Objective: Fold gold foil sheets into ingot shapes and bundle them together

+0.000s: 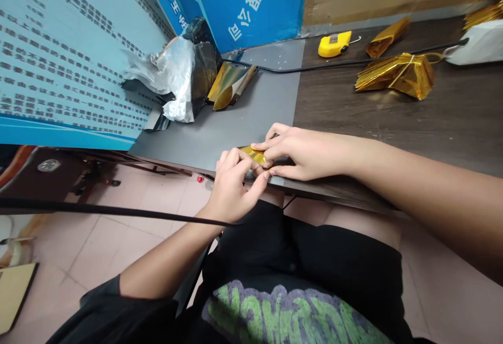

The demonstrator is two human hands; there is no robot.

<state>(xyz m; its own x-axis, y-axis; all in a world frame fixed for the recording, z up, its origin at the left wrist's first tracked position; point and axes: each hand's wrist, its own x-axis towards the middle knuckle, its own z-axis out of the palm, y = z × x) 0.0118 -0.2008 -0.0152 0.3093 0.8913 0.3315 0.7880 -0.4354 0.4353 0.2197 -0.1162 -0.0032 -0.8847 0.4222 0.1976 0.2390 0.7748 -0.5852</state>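
Note:
Both hands meet at the near edge of the table over a small piece of gold foil paper (253, 153). My left hand (231, 187) comes up from below the edge, fingers curled and pinching the foil's near side. My right hand (302, 153) lies over the foil from the right, thumb and fingers pressed together on it. Most of the foil is hidden under the fingers. It rests on a grey mat (243, 119) that covers the left part of the dark wooden table (393, 108).
Gold foil sheets (230, 85) lie by crumpled clear and black plastic bags (181, 74) at the mat's back. Folded gold bundles (396, 74), a yellow tape measure (334, 44), a black cable (346, 64) and a white object (479, 43) are on the wood. Blue printed boards stand behind.

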